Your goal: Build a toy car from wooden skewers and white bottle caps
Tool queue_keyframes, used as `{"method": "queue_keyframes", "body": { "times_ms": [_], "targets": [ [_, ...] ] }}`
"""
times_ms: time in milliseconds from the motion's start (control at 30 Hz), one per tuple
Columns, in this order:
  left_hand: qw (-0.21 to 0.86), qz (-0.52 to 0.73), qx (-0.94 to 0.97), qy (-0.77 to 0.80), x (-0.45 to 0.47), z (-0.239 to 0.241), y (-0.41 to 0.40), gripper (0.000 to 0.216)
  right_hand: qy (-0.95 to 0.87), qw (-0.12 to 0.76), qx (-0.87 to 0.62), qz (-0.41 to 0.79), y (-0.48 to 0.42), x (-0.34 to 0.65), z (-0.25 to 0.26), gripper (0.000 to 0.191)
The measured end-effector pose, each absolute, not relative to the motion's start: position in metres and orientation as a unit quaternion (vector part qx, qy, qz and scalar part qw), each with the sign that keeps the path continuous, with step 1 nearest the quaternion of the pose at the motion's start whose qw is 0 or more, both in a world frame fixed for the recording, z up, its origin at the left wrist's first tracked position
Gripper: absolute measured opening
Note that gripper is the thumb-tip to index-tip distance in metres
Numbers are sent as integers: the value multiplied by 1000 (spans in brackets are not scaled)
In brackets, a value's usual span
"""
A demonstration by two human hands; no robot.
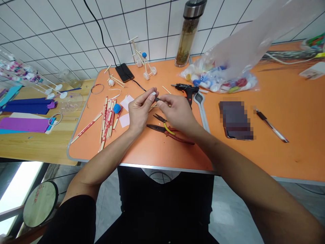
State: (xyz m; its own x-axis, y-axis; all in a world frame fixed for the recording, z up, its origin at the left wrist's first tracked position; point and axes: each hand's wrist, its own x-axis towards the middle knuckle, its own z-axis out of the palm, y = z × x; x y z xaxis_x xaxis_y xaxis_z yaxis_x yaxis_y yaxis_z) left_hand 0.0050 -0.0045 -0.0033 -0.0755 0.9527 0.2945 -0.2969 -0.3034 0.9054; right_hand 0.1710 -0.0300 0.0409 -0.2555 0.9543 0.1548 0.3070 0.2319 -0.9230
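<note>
My left hand (140, 110) pinches a small white piece (153, 94) between thumb and fingertips. Close against it, my right hand (177, 112) grips a small dark piece (157, 99), mostly hidden by the fingers. Beneath my hands lie small yellow-handled pliers (166, 127) and larger red-handled pliers (162, 129). A black glue gun (186, 89) rests just beyond my right hand. To the left of my left hand are several wooden chopsticks in red-and-white wrappers (108, 122), a blue pom-pom (117, 108) and pale pink paper squares (125, 120).
Stick models with wheels (143, 61) stand at the back near a black phone (124, 72) and a cord. A glass tea bottle (187, 37), a plastic bag of caps (223, 78), another phone (236, 120) and a pen (271, 125) are to the right. Coloured paper (25, 106) lies left.
</note>
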Motion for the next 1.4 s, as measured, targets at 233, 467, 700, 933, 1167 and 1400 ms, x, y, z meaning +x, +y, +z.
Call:
{"method": "queue_keyframes", "body": {
  "times_ms": [233, 467, 700, 933, 1167, 1400],
  "targets": [
    [495, 621, 499, 347, -2, 1, 4, 44, -666, 471, -441, 375, -20, 174, 30, 27],
    [457, 634, 504, 368, -3, 3, 3, 38, -770, 310, -551, 89, -37, 161, 30, 36],
    [460, 650, 508, 330, 0, 8, -1, 41, -533, 346, -338, 695, -20, 181, 48, 32],
    [498, 643, 453, 365, 2, 1, 1, 46, -713, 400, -513, 263, -31, 167, 37, 25],
    [472, 659, 484, 330, 6, 6, -7, 40, -607, 366, -407, 577, -27, 178, 53, 31],
    [540, 626, 427, 366, -10, 4, 15, 35, -698, 406, -491, 328, -31, 169, 43, 19]
  ]
}}
